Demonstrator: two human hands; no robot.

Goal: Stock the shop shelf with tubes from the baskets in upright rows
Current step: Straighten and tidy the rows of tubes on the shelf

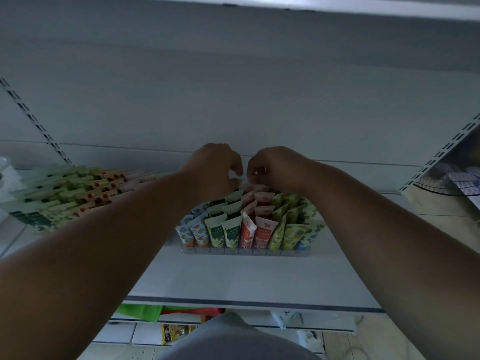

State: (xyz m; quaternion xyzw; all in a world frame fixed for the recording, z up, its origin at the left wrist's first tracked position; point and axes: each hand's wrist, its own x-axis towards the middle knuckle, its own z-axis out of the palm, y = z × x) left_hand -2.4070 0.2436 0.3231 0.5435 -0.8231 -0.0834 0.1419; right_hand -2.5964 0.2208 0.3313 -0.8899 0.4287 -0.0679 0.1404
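Upright tubes (246, 224) stand in several rows inside a clear divider tray (244, 252) on the white shelf (233, 279): orange-patterned, green-and-white, red, yellow-green, and blue at the right end. Both hands reach over them to the back of the rows. My left hand (215, 165) has curled fingers and pinches the pale top of a tube (234, 177) behind the green-and-white rows. My right hand (275, 167), also curled, pinches a pinkish tube top (253, 187) behind the red rows. The bodies of both tubes are hidden.
A large batch of tubes (70, 193) lies flat on the shelf at the left, under my left forearm. Slotted uprights (33, 118) flank the bay, and an upper shelf (363, 6) hangs overhead. Green and packaged goods (140, 311) sit on the shelf below.
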